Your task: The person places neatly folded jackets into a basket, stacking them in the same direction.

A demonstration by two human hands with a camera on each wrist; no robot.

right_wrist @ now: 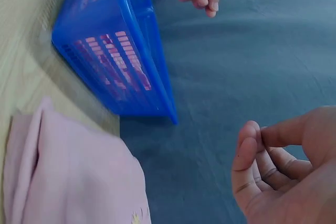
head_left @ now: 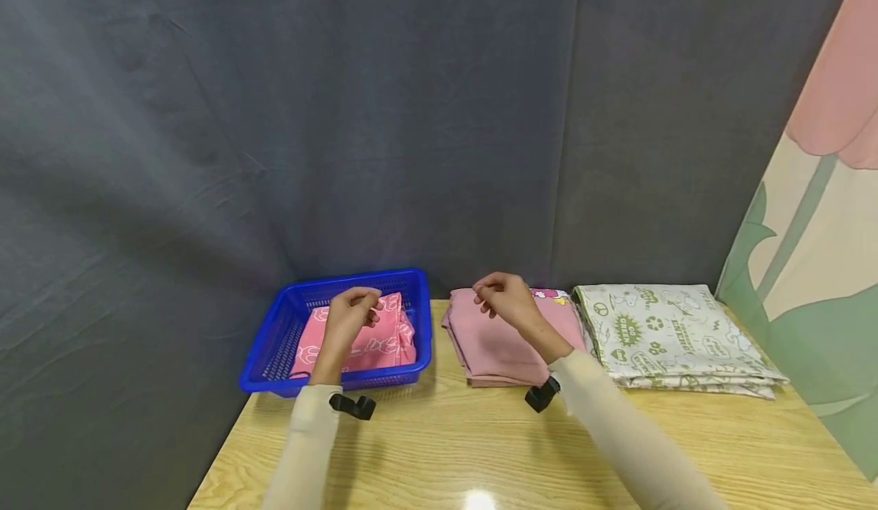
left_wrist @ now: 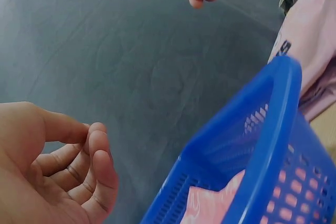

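My left hand [head_left: 352,316] is raised over the blue plastic basket [head_left: 425,319], its fingers loosely curled and nothing between them. Inside the basket lies folded pink fabric [head_left: 380,342] with white line drawings. Above a folded dusty-pink cloth [head_left: 501,354] hovers my right hand [head_left: 506,296], also holding nothing. In the left wrist view, the thumb of the left hand [left_wrist: 68,166] comes up against the index finger. The right wrist view shows the right hand [right_wrist: 286,166] in a similar loose curl, apart from the basket [right_wrist: 94,72] and the dusty-pink cloth [right_wrist: 84,177].
A folded white cloth [head_left: 675,335] with green prints lies to the right of the dusty-pink one. All stand on a wooden table [head_left: 439,441]. A dark grey curtain [head_left: 425,113] hangs behind, and a flower-patterned panel [head_left: 823,266] is at the right.
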